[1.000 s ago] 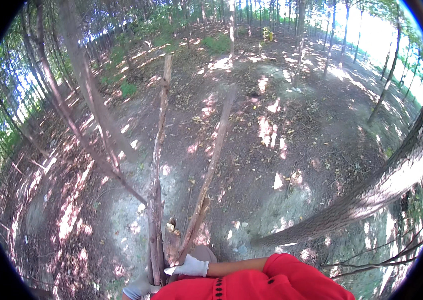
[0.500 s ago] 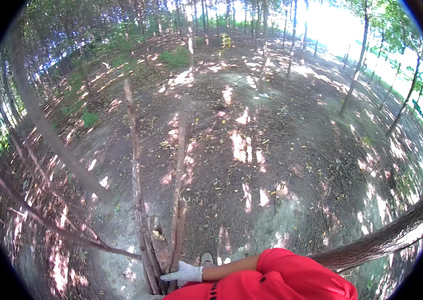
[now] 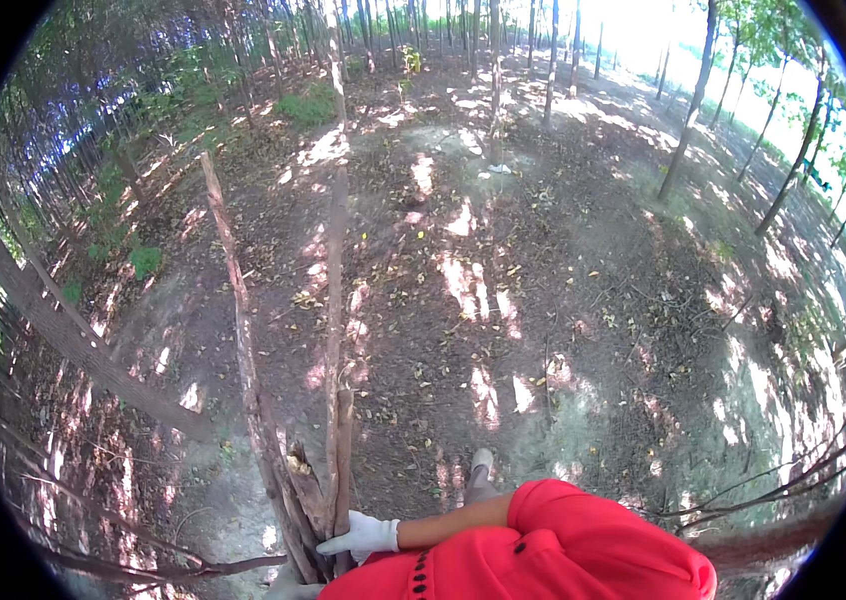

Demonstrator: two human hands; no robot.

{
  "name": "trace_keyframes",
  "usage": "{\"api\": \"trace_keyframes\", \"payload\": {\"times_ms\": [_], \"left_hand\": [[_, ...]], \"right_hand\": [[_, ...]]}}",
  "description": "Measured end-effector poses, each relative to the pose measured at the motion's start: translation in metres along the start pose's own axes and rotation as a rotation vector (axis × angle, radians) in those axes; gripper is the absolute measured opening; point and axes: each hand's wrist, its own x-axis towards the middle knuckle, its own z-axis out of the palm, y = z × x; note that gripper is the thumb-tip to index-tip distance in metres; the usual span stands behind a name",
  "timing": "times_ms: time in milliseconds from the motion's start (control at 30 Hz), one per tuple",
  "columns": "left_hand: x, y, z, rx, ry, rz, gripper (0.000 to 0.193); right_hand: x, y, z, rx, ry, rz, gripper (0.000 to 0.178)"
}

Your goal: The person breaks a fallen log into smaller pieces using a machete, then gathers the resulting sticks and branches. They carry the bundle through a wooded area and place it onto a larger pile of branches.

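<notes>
Bundle of sticks [image 3: 251,390] has been swung left in view, and the right shoe [image 3: 483,459] has come farther forward; a step seems to have been taken, with the load kept together. Bundle is held at the near edge, left of the red shirt [image 3: 543,545]; two long sticks point far, a short broken log [image 3: 307,490] lies between. Right hand [image 3: 363,535], gloved, is set on the bundle's right side, fingers wrapped over it. Left hand [image 3: 295,591] is mostly cut off; finger state cannot be told. Leaf-littered ground [image 3: 583,270] beyond, thin trees far.
</notes>
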Motion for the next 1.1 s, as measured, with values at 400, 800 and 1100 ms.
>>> {"api": "trace_keyframes", "payload": {"times_ms": [400,800,1100], "left_hand": [[0.228,0.091,0.08,0.076,0.102,-0.016,0.074],[0.43,0.195,0.103,-0.098,0.034,-0.027,0.063],[0.629,0.28,0.04,-0.1,0.027,0.01,0.063]], "right_hand": [[0.028,-0.147,-0.22,-0.052,0.063,-0.034,0.053],[0.093,-0.29,-0.384,-0.002,0.034,-0.099,0.046],[0.247,-0.353,-0.538,-0.103,0.085,-0.111,0.039]]}}
